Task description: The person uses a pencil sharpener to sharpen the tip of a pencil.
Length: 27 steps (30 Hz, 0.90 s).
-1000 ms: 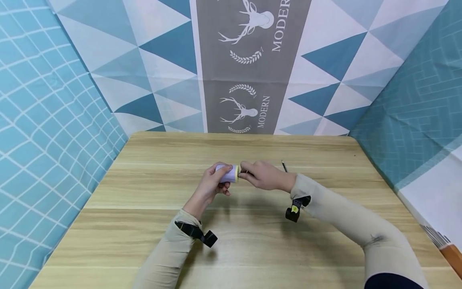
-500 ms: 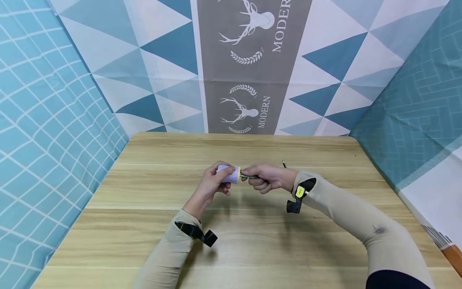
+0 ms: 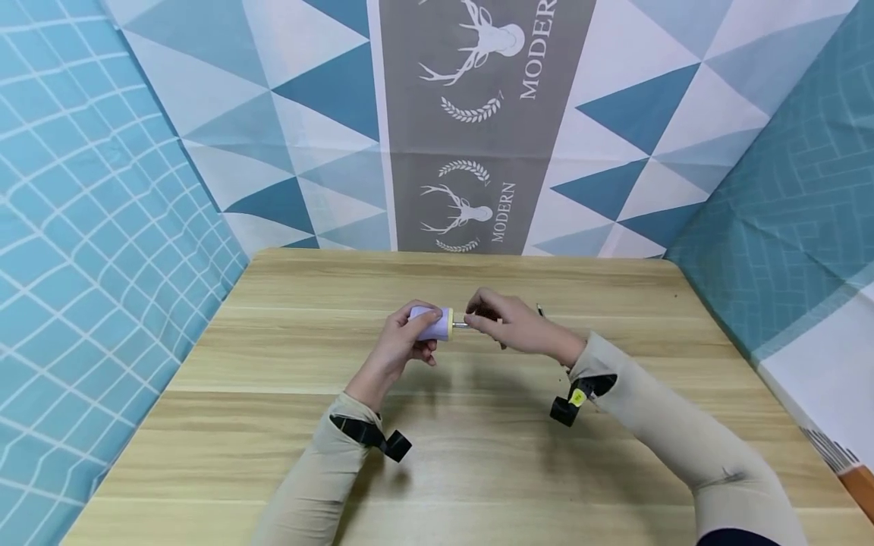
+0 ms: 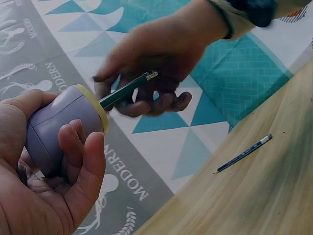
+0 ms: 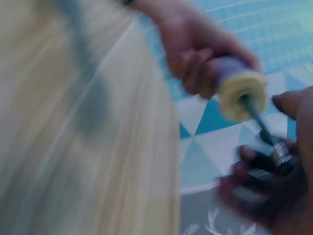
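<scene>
A small purple pencil sharpener (image 3: 429, 325) with a yellow end ring is gripped by my left hand (image 3: 399, 345), thumb on one side and fingers curled around the other. From its yellow end sticks a dark green pencil (image 4: 128, 91), the silver tip of its free end pointing to the right. Around that free end is my right hand (image 3: 519, 324), fingers loosely bent and spread. In the right wrist view its thumb (image 5: 289, 104) stands apart from the pencil, and the pencil's metal end lies close to the palm. That view is blurred.
A second pencil (image 4: 244, 153), dark blue, lies on the wooden table (image 3: 328, 288) to the right, partly hidden behind the right arm in the head view. Patterned cloth (image 3: 471, 129) hangs behind the table, with more cloth at both sides.
My right hand gripped the pencil at the sharpener's end half a second ago; its fingers have since loosened and moved slightly right. The left hand keeps the sharpener almost in place.
</scene>
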Motion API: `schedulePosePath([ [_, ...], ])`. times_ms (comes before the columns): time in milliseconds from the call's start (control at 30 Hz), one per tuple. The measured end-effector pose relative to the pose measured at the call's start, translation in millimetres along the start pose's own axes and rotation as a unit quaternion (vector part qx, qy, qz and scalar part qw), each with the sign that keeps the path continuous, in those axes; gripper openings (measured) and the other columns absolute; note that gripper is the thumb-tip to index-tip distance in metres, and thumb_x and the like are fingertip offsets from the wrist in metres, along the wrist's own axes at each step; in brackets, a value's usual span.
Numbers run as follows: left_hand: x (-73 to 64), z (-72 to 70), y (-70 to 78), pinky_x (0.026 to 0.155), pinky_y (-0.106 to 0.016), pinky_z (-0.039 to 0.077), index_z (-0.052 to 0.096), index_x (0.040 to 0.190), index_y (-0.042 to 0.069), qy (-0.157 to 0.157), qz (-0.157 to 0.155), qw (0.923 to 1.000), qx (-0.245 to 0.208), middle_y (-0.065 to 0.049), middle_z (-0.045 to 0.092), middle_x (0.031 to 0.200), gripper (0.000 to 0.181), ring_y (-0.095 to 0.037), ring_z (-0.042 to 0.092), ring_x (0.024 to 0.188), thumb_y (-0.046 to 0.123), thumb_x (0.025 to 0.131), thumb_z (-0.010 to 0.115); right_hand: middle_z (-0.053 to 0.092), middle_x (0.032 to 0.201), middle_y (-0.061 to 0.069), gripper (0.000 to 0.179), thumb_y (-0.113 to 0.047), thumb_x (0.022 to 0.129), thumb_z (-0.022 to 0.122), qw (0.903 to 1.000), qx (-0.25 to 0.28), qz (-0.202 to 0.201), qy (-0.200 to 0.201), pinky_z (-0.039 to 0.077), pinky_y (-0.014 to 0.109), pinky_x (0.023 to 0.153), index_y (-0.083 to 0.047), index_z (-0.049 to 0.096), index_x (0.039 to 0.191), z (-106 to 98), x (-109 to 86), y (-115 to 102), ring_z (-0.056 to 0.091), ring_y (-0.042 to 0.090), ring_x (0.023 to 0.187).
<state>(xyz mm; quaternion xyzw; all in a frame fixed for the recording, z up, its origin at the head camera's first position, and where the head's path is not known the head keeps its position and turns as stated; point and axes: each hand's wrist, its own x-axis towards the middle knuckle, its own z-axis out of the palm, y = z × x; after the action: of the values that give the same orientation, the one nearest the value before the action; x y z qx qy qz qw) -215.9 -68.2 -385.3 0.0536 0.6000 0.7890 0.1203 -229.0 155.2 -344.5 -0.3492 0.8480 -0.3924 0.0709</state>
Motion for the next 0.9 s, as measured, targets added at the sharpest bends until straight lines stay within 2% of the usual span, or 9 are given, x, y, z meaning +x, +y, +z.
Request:
schedulePosePath([
  [67,-0.2,-1.2,1.2,0.042,-0.026,0.054,0.062,0.098,0.01,0.006,0.005,1.0,-0.001,-0.007,0.055,0.061,0.005,-0.01,0.052,0.045,0.014,0.096,0.061,0.06,0.082,0.001,0.012,-0.013,0.099,0.061,0.9877,-0.115,-0.101,0.031,0.049,0.027,0.053,-0.004,0.057,0.106,3,-2.4,6,0.052,0.012,0.062],
  [200,-0.4,-2.3,2.4,0.042,-0.026,0.054,0.062,0.098,0.011,0.006,0.005,1.0,-0.003,-0.007,0.055,0.062,0.005,-0.01,0.052,0.046,0.015,0.096,0.06,0.054,0.079,0.002,0.012,-0.013,0.101,0.06,0.9191,-0.28,-0.26,0.096,0.046,0.025,0.052,-0.003,0.054,0.096,13,-1.4,19,0.048,0.011,0.063],
  [367,0.3,0.8,1.3,0.043,-0.027,0.054,0.062,0.1,0.01,-0.002,-0.006,1.0,0.001,-0.007,0.055,0.063,0.006,-0.011,0.052,0.046,0.015,0.096,0.061,0.051,0.075,0.004,0.033,-0.023,0.11,0.035,0.8337,-0.397,-0.355,0.148,0.044,0.023,0.048,-0.002,0.054,0.092,17,4.9,27,0.045,0.012,0.06],
  [467,1.4,3.4,-0.8,0.043,-0.027,0.055,0.063,0.1,0.009,-0.005,-0.008,0.9999,0.007,-0.007,0.055,0.063,0.008,-0.011,0.052,0.046,0.016,0.096,0.063,0.052,0.073,0.003,0.034,-0.019,0.11,0.032,0.7674,-0.465,-0.405,0.174,0.042,0.023,0.046,-0.004,0.053,0.088,17,8.9,30,0.046,0.013,0.058],
  [533,1.8,5.9,-1.5,0.043,-0.027,0.055,0.063,0.1,0.008,-0.006,-0.005,0.9999,0.008,-0.007,0.055,0.062,0.01,-0.012,0.053,0.046,0.017,0.096,0.064,0.051,0.069,0.003,0.034,-0.016,0.11,0.033,0.7386,-0.487,-0.425,0.192,0.039,0.023,0.043,-0.004,0.052,0.085,17,10.6,31,0.044,0.013,0.054],
  [567,2.1,6.7,-2.1,0.043,-0.027,0.054,0.063,0.1,0.008,-0.005,-0.002,0.9999,0.01,-0.007,0.055,0.062,0.01,-0.012,0.053,0.047,0.017,0.096,0.064,0.049,0.066,0.002,0.034,-0.016,0.11,0.033,0.7379,-0.485,-0.425,0.197,0.037,0.023,0.041,-0.005,0.051,0.083,18,11.1,32,0.042,0.012,0.051],
  [633,2.1,8.1,-2.7,0.042,-0.026,0.054,0.063,0.1,0.008,0.0,0.001,0.9999,0.011,-0.007,0.054,0.062,0.01,-0.012,0.052,0.046,0.017,0.095,0.065,0.043,0.059,0.0,0.035,-0.019,0.11,0.032,0.7619,-0.462,-0.411,0.194,0.03,0.021,0.037,-0.006,0.047,0.082,20,11.0,31,0.036,0.01,0.046],
  [800,1.8,7.5,-5.1,0.041,-0.025,0.052,0.061,0.097,0.01,0.015,-0.012,0.9998,-0.001,-0.006,0.053,0.061,0.006,-0.011,0.05,0.045,0.016,0.095,0.064,0.037,0.056,-0.006,0.024,-0.018,0.108,0.043,0.9171,-0.268,-0.28,0.093,0.024,0.019,0.04,-0.008,0.041,0.085,23,7.9,20,0.028,0.003,0.045],
  [900,1.1,5.9,-6.1,0.041,-0.025,0.052,0.061,0.097,0.01,0.015,-0.017,0.9997,-0.005,-0.006,0.053,0.061,0.008,-0.011,0.05,0.045,0.017,0.095,0.064,0.04,0.059,-0.008,0.021,-0.01,0.103,0.053,0.9798,-0.127,-0.152,0.03,0.028,0.02,0.045,-0.01,0.043,0.085,19,7.6,9,0.03,0.003,0.048],
])
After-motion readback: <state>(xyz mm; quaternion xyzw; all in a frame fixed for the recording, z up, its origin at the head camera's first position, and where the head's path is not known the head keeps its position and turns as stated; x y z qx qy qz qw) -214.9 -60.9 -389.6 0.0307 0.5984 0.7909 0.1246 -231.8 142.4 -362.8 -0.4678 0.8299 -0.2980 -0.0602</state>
